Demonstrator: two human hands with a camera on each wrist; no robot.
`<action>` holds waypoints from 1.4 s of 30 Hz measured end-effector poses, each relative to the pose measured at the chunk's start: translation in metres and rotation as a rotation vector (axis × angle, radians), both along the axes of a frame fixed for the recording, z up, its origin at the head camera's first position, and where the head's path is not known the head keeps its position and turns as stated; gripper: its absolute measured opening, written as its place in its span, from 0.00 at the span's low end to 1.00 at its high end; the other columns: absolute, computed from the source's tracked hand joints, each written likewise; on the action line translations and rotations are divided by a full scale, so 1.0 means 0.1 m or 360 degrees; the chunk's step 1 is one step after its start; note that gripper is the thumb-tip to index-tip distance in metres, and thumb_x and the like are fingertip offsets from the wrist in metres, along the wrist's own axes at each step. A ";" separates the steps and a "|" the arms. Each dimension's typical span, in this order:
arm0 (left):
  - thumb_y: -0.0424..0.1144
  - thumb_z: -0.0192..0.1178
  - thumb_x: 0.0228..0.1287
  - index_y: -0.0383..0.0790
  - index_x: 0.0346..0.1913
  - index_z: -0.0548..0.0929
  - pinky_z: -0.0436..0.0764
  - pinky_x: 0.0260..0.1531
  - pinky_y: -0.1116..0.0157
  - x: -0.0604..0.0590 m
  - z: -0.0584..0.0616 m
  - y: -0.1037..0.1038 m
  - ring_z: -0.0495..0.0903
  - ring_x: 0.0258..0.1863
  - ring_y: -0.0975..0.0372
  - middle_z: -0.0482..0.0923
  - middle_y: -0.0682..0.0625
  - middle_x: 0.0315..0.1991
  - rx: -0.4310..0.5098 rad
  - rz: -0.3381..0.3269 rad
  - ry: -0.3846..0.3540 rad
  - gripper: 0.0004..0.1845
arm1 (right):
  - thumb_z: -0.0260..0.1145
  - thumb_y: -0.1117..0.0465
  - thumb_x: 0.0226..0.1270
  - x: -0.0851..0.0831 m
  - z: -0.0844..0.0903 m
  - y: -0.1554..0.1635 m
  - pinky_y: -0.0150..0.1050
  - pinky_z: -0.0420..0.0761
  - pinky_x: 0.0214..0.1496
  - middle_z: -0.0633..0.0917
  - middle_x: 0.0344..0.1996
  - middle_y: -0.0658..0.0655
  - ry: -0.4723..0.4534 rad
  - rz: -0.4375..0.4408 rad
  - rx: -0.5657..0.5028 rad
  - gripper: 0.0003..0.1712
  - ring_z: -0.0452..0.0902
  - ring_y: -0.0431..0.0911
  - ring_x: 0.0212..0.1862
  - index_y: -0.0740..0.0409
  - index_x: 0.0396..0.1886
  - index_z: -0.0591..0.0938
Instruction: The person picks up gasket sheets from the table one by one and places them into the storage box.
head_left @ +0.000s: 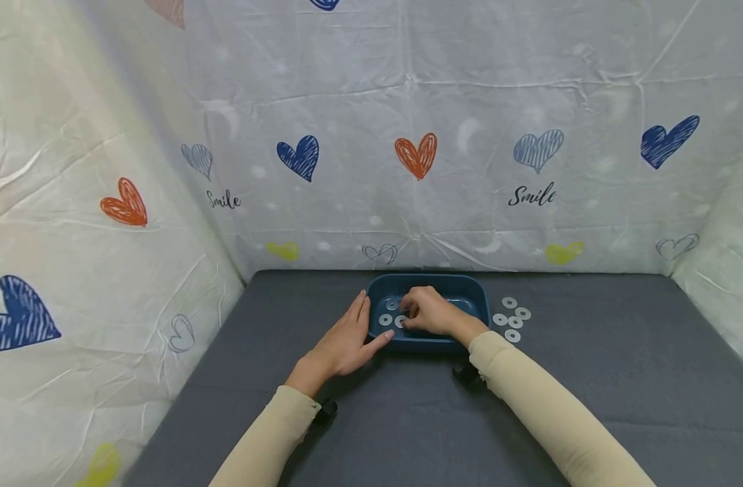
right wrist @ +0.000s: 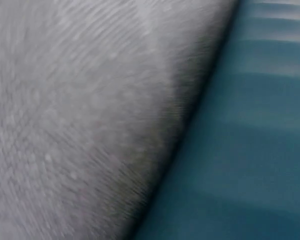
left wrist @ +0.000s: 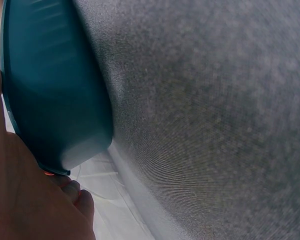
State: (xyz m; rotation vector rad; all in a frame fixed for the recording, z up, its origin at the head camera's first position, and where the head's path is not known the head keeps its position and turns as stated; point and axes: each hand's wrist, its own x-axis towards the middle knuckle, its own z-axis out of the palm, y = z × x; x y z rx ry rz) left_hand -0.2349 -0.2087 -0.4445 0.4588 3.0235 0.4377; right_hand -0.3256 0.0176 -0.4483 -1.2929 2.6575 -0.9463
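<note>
Reaching into the blue tray [head_left: 474,291], the right hand [head_left: 428,311] has its fingers curled down over the white rings [head_left: 386,319] lying on the tray floor; it looks to be pinching one, though the knuckles hide the fingertips, so I cannot tell whether a ring is actually held. The left hand [head_left: 345,341] lies flat, fingers straight and relaxed, pressed against the tray's left wall, with the thumb along its near rim. The left wrist view confirms it: palm [left wrist: 20,200] right up against the tray's outer wall [left wrist: 55,90]. The tray sits at the middle of the grey mat [head_left: 590,379], close to its far edge, and a small cluster of loose rings [head_left: 512,318] lies on the mat just beside the tray's right side. The right wrist view shows only blurred mat [right wrist: 80,120] and tray wall [right wrist: 240,150].

Now the risks, as I judge them. These rings are thin and flat, so a pinch could easily slip or lift two at once. The tray looks light; if the bracing hand eases off, a push from inside could slide it toward the backdrop [head_left: 408,101]. A wrist dragging over the rim might tip it and scatter the rings.
</note>
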 end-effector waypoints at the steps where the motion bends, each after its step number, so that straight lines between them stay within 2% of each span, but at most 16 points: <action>1: 0.77 0.34 0.71 0.33 0.82 0.42 0.58 0.76 0.49 0.00 0.00 0.00 0.44 0.82 0.51 0.33 0.42 0.84 -0.0003 -0.0004 0.0005 0.56 | 0.75 0.65 0.64 0.02 0.03 0.02 0.33 0.83 0.39 0.85 0.43 0.62 -0.0009 0.0001 -0.0002 0.16 0.83 0.44 0.36 0.67 0.50 0.87; 9: 0.78 0.33 0.71 0.34 0.82 0.41 0.57 0.76 0.49 -0.02 0.05 -0.02 0.45 0.82 0.50 0.32 0.42 0.84 -0.0021 0.0002 -0.0004 0.56 | 0.72 0.65 0.67 0.14 0.26 0.20 0.36 0.83 0.42 0.84 0.49 0.61 -0.0032 0.0015 0.0040 0.16 0.83 0.50 0.43 0.64 0.53 0.86; 15: 0.77 0.34 0.71 0.33 0.82 0.40 0.57 0.76 0.48 -0.02 0.07 -0.02 0.44 0.82 0.49 0.32 0.41 0.84 -0.0018 -0.0011 0.0000 0.57 | 0.72 0.63 0.68 0.26 0.37 0.37 0.38 0.83 0.44 0.83 0.49 0.60 0.0035 0.0034 0.0044 0.16 0.82 0.52 0.46 0.63 0.54 0.86; 22: 0.78 0.33 0.70 0.34 0.82 0.40 0.56 0.76 0.49 -0.03 0.04 -0.01 0.43 0.82 0.50 0.32 0.42 0.84 -0.0020 -0.0005 0.0000 0.57 | 0.72 0.63 0.68 0.38 0.40 0.63 0.38 0.83 0.44 0.82 0.50 0.58 0.0038 -0.0006 0.0026 0.15 0.82 0.53 0.47 0.59 0.53 0.86; 29: 0.77 0.34 0.71 0.33 0.82 0.40 0.55 0.77 0.49 -0.03 0.03 -0.01 0.42 0.82 0.51 0.32 0.42 0.84 -0.0009 -0.0030 0.0004 0.56 | 0.71 0.65 0.68 0.47 0.40 0.87 0.47 0.85 0.45 0.82 0.49 0.60 0.0048 -0.0003 -0.0060 0.14 0.82 0.54 0.46 0.60 0.52 0.86; 34: 0.77 0.34 0.71 0.33 0.82 0.40 0.54 0.77 0.49 -0.03 0.03 0.00 0.42 0.82 0.50 0.32 0.41 0.84 0.0002 -0.0038 -0.0003 0.57 | 0.71 0.67 0.67 0.51 0.39 1.06 0.49 0.85 0.44 0.83 0.48 0.61 0.0080 -0.0024 -0.0100 0.13 0.81 0.56 0.44 0.61 0.50 0.86; 42: 0.77 0.34 0.71 0.33 0.82 0.40 0.55 0.77 0.48 -0.03 0.02 0.01 0.42 0.82 0.49 0.33 0.40 0.84 0.0008 -0.0037 0.0008 0.56 | 0.71 0.65 0.69 0.54 0.39 1.34 0.46 0.85 0.45 0.84 0.46 0.59 0.0006 -0.0152 -0.0090 0.12 0.82 0.49 0.43 0.59 0.51 0.86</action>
